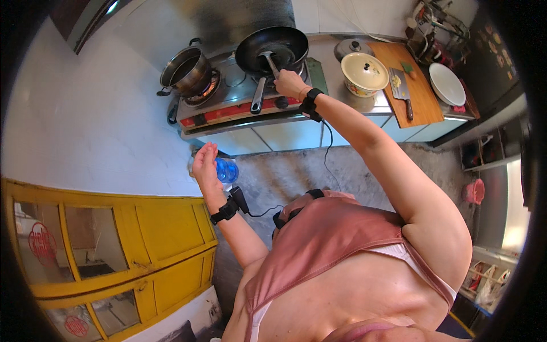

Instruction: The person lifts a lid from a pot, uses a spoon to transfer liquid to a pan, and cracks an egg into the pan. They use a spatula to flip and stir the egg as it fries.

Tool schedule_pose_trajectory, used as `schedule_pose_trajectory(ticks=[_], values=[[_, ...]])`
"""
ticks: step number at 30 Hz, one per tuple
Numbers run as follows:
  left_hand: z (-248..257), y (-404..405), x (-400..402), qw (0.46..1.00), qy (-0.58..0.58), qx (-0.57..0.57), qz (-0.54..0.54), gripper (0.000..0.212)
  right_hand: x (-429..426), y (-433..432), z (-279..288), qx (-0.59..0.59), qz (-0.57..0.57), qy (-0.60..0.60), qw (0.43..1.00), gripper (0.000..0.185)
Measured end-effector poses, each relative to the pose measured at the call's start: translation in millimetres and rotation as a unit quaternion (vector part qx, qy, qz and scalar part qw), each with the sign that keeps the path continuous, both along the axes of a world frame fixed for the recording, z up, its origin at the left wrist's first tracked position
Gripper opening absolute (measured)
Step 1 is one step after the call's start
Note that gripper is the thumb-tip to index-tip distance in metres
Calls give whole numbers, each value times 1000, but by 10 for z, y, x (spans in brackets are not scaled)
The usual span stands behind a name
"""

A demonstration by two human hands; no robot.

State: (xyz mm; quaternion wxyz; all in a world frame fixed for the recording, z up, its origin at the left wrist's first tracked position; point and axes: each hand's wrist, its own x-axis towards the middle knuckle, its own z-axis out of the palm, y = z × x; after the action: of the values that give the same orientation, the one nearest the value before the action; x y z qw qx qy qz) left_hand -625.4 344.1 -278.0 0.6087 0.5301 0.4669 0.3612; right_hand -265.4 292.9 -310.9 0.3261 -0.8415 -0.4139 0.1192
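Note:
My right hand (291, 84) grips the handle of a metal spatula (270, 60). The spatula's head rests inside a black wok (256, 42) on the right side of the gas stove (234, 96). Just left of my fingers, the wok's handle (258, 96) points towards me, not held. My left hand (206, 167) is raised at the left, near the front of the stove, with its fingers stretched out and nothing in it. Behind it on the floor is a blue plastic bottle (227, 170). A steel pot (186, 70) with dark contents sits over a lit burner (208, 91).
Right of the stove are a lidded enamel pot (364, 72) and a wooden cutting board (421, 107). A cleaver (401, 85) with pale chopped pieces lies on the board. Beyond is a white basin (446, 84). A yellow cabinet (171, 231) lines the left. Cables hang from both wrist straps.

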Motion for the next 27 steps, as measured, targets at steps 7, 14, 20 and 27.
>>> schedule_pose_trajectory(ticks=[7, 14, 20, 27], values=[[138, -43, 282, 993, -4, 49, -108, 35, -159, -419, -19, 57, 22, -20, 998, 36], [411, -505, 755, 893, 12, 288, -345, 46, -551, -1387, -29, 70, -32, -23, 997, 45], [475, -1111, 1069, 830, -86, 175, -523, 41, -1106, -2671, 372, 15, -142, -49, 988, 51], [731, -1936, 1584, 762, -111, 108, -629, 36, -1634, -4316, 1225, 24, -329, -62, 942, 49]])
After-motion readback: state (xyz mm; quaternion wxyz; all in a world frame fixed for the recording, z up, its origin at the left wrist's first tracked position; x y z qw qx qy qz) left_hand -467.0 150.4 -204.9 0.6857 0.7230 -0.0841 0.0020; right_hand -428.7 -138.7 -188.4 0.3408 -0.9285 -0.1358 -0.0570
